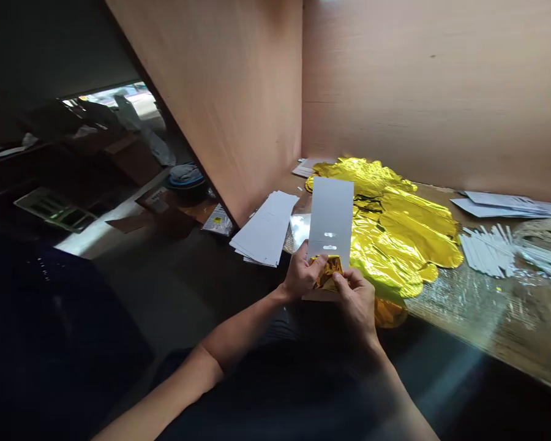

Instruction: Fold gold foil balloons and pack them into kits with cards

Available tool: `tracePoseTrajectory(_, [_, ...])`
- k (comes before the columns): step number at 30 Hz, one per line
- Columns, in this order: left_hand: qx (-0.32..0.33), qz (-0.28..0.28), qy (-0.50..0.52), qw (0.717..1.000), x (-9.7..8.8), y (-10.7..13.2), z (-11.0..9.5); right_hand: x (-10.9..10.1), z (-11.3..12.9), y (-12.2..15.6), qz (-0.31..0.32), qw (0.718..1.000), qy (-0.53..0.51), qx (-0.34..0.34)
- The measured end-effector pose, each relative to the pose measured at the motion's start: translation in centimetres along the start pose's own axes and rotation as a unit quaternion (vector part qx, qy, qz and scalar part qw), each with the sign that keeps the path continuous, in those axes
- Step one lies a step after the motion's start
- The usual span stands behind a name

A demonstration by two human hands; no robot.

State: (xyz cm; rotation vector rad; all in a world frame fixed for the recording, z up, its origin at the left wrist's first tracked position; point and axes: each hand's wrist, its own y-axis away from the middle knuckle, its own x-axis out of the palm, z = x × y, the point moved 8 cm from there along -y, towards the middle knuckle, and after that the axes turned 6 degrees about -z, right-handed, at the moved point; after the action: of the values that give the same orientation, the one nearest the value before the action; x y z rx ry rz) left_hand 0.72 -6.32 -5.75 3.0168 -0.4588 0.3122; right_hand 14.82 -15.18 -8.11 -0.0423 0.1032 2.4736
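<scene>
Between my hands is a long white card [332, 205] with two hanger slots near its lower part. Gold foil [329, 269], folded small, lies against the card's lower end. My left hand [303, 269] grips the card's left edge, its thumb over the foil. At the right side, my right hand [356, 294] pinches the foil with thumb and fingers. Behind the card, several flat gold foil balloons [386, 239] lie spread in a crinkled heap on the table. Part of the foil is hidden under my fingers.
White cards [266, 229] lie fanned at the table's left edge. To the right are white sticks [487, 250], more cards [509, 204] and clear plastic wrap [463, 306]. Wooden panels [248, 104] rise at the left and back. Boxes [131, 156] stand on the left.
</scene>
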Motion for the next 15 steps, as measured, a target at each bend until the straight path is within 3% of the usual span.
tracePoseTrajectory(3, [0.025, 0.049, 0.005, 0.998, 1.5, 0.3, 0.3, -2.2, 0.2, -0.6, 0.008, 0.997, -0.072, 0.024])
tracePoseTrajectory(7, [-0.068, 0.118, 0.069, 0.988, 3.7, 0.8, 2.5, -2.3, 0.5, -1.4, 0.133, 0.975, -0.153, 0.086])
tracePoseTrajectory(12, [-0.145, 0.081, 0.114, 0.980, 4.8, 1.2, 3.3, -4.2, -0.8, -1.6, 0.046, 0.971, -0.208, 0.106])
tracePoseTrajectory(15, [-0.198, 0.119, 0.141, 0.963, 5.9, 1.4, 3.6, -4.7, -1.5, -0.6, 0.034, 0.964, -0.236, 0.115])
